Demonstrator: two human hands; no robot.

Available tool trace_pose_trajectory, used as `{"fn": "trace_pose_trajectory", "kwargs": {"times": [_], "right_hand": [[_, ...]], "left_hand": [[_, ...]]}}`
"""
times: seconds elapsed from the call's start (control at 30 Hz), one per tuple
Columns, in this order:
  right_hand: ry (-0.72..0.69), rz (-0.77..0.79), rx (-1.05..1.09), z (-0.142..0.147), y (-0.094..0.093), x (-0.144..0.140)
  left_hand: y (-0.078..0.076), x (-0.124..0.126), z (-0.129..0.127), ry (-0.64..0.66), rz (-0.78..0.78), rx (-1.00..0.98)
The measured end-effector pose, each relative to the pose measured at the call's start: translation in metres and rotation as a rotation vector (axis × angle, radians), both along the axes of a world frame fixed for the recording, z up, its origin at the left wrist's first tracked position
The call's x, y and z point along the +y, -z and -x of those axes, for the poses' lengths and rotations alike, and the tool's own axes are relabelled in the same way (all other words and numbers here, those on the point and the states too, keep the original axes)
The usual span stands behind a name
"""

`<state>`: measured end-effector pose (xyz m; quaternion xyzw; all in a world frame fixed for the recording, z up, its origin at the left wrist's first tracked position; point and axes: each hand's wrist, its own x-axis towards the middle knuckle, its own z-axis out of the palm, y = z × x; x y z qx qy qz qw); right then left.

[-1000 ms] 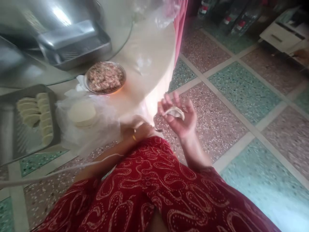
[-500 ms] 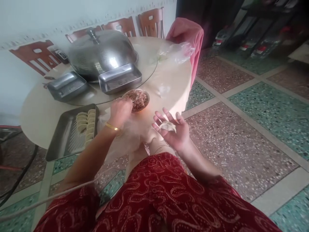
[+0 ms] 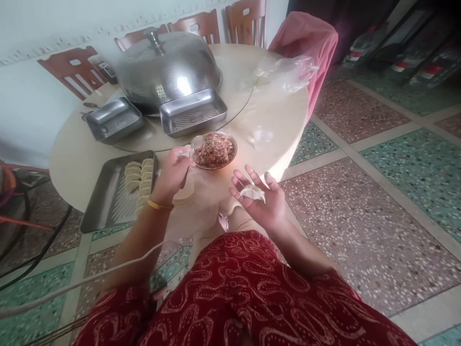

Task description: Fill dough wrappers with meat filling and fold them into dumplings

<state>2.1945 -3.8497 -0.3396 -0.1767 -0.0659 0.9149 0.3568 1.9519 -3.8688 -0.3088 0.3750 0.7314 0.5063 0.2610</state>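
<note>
right hand (image 3: 261, 204) held palm up off the near right edge of the table (image 3: 72, 158), fingers spread wide, cradling a dumpling wrapper (image 3: 253, 192) loosely across the fingers. left hand (image 3: 173, 173) closed around a spoon (image 3: 190, 154), bowl end up at the near left rim of the filling bowl (image 3: 216, 150); whether loaded, cannot tell.

best done by taking a modest scoop only, scraped off against the bowl rim so nothing hangs from the spoon. then carried low and straight to the right, dropped on the middle of the wrapper, well clear of its edge, since a greasy edge probably won't seal. better to cup the right fingers a little so the wrapper sags and keeps the filling in.

just left of the left hand, a tray (image 3: 104, 202) with finished dumplings (image 3: 139, 180) in two rows. farther back, two empty-looking metal trays (image 3: 194, 115) and a domed steel cover (image 3: 167, 72). near the wrist, a stack of wrappers (image 3: 183, 198) on plastic, partly hidden.
</note>
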Motion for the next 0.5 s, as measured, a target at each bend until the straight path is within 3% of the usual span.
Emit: {"fn": "trace_pose_trajectory", "kwargs": {"times": [0.07,0.2,0.37,0.5], "right_hand": [[0.0,0.001,0.004,0.001,-0.001,0.003],[0.006,0.007,0.031,0.001,-0.005,0.008],[0.038,-0.01,0.062,-0.007,-0.009,0.01],[0.067,-0.017,0.075,-0.015,-0.007,0.01]], "left_hand": [[0.0,0.0,-0.001,-0.004,-0.004,-0.125],[-0.005,0.01,-0.013,0.06,-0.015,-0.173],[-0.026,0.053,-0.023,0.096,0.029,0.015],[-0.036,0.093,-0.031,0.242,0.206,0.115]]}}
